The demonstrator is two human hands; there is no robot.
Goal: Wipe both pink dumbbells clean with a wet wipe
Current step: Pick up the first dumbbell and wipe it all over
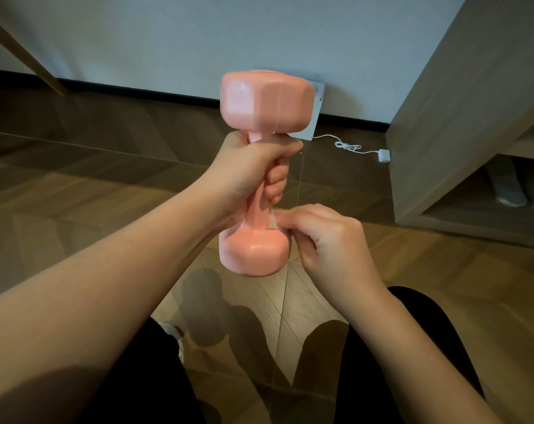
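Observation:
A pink dumbbell [264,102] stands upright in the air in front of me. My left hand [247,172] grips its handle just under the upper head. My right hand [326,237] pinches a small piece of whitish wet wipe [273,218] against the bottom of the handle, where it meets the lower head. Most of the wipe is hidden by my fingers. Only one dumbbell is in view.
A white flat device [316,117] leans on the wall behind the dumbbell, with a white cable and plug [383,155] on the wooden floor. A grey cabinet [461,117] stands at the right. My dark-clothed legs [412,347] are below.

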